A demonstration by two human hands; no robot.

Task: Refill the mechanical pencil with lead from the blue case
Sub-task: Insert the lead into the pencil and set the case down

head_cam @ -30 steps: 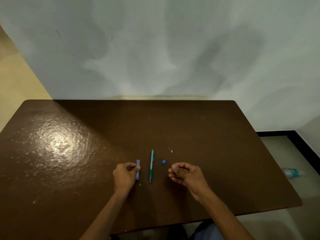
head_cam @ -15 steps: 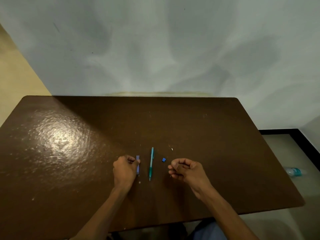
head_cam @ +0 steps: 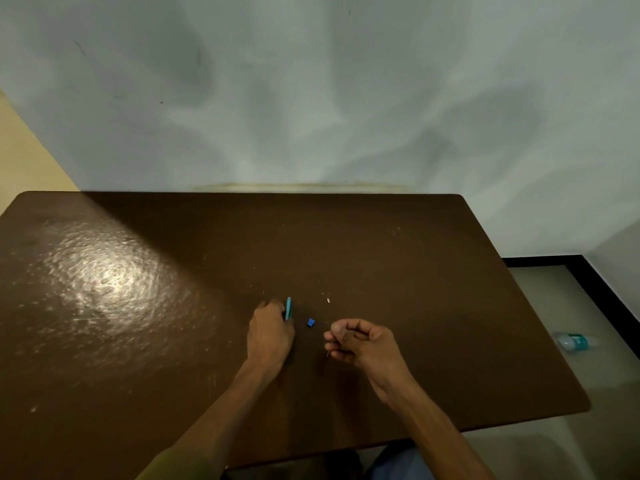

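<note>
Right hand: the right hand is lower centre of the frame, just right of middle, fingers curled in and pinched on a thin lead whose tip pokes out below the fingertips.
Left hand: the left hand sits left of it, back up, fingers closed over the mechanical pencil — only the pencil's teal far end shows beyond the knuckles.
Blue piece: a small blue cap lies on the table between the two hands, touching neither.
Blue case: cannot tell where it is — perhaps under the left hand.
White speck: a tiny white bit further up, beyond the cap.
Far right: a plastic bottle lies on the floor.
</note>
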